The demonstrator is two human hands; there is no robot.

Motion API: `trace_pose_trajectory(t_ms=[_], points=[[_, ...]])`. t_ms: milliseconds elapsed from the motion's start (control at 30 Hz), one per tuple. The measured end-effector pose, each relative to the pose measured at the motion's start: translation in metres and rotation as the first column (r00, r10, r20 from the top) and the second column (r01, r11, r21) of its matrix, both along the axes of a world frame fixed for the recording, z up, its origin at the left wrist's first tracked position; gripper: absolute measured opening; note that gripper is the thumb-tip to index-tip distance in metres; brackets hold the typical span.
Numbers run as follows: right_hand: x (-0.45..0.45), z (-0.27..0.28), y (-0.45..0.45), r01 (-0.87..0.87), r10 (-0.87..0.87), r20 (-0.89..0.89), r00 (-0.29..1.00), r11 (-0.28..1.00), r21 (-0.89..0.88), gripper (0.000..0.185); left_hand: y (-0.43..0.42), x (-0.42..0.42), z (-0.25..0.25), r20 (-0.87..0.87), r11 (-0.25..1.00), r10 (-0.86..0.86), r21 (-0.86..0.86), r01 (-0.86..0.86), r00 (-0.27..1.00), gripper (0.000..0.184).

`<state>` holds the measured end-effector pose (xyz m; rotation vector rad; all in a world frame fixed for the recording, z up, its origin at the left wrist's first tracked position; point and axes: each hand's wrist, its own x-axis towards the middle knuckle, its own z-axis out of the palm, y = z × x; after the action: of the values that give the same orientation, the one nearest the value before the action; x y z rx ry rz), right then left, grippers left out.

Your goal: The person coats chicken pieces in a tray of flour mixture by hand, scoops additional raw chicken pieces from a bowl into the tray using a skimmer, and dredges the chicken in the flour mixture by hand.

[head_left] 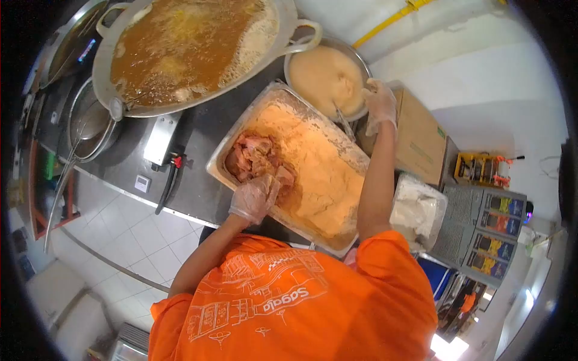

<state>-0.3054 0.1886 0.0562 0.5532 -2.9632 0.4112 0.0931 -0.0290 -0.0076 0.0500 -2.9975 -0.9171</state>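
Observation:
A metal tray [238, 129] holds orange-tinted flour [322, 168], with a heap of raw meat pieces [253, 157] at its left end. My left hand [255, 198], in a clear plastic glove, reaches over the tray's near rim with its fingers closed on the meat. Also gloved, my right hand [380, 105] is raised at the right edge of a bowl of pale batter [325, 75]. Its fingers are curled together; whatever they may hold is hidden. A metal utensil [344, 123] leans out of the bowl beside it.
A large two-handled pan [107, 90] of bubbling oil stands at the back left. Left of it rests a strainer [90, 123] over a pot. A cardboard box [415, 135] and a tub of white powder [418, 210] sit to the right. A black hose [168, 186] crosses the counter's front edge.

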Motion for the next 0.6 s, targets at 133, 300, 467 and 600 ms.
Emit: trace_pose_trajectory(t_ms=[133,300,467,600], points=[[0.139,0.021,0.048,0.364,-0.286,0.273,0.919,0.881,-0.302,0.037,0.002,-0.005,0.009,0.067,0.999,0.009,0.043,-0.012,0.998,0.027],[0.268,-0.115,0.078,0.142,-0.158,0.255,0.954,0.987,0.077,0.051,0.002,0.002,0.004,-0.096,0.987,-0.086,-0.140,0.072,0.992,0.029],[0.349,-0.127,0.032,-0.071,0.005,0.174,0.985,0.923,0.378,0.064,0.003,0.000,0.007,0.029,0.995,-0.012,-0.095,0.015,0.999,0.026],[0.357,-0.107,0.054,-0.057,-0.181,0.629,0.756,0.939,0.338,0.067,0.000,0.003,0.009,-0.095,0.996,-0.029,-0.092,0.020,0.995,0.033]])
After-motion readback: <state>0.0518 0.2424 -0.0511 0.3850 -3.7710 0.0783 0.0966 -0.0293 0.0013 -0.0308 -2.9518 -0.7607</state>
